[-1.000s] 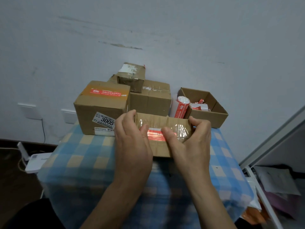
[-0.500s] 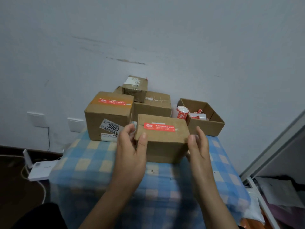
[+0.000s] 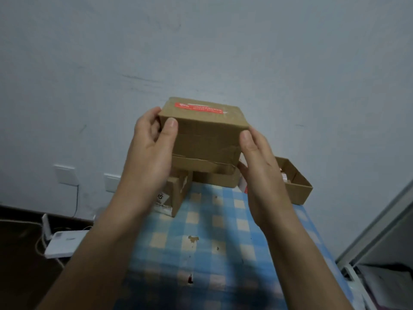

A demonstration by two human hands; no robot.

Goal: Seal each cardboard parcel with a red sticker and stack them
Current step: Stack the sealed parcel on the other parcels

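A brown cardboard parcel (image 3: 205,135) with a red sticker (image 3: 199,107) across its top is lifted above the other boxes at the back of the table. My left hand (image 3: 149,157) grips its left end, thumb on the front face and fingers behind. My right hand (image 3: 261,162) holds its right end with the thumb up against the front corner. Under it lies another cardboard parcel (image 3: 214,173), mostly hidden. A third parcel (image 3: 176,195) with a white label stands lower left, largely behind my left hand.
An open cardboard box (image 3: 297,184) sits at the back right of the table. The blue checked tablecloth (image 3: 201,242) covers the table. A white device with cables (image 3: 60,242) lies on the floor to the left. Wall sockets (image 3: 64,174) sit low on the wall.
Both hands have raised the stickered parcel off the table and carried it back, over the parcels by the wall. The view has tilted upward.
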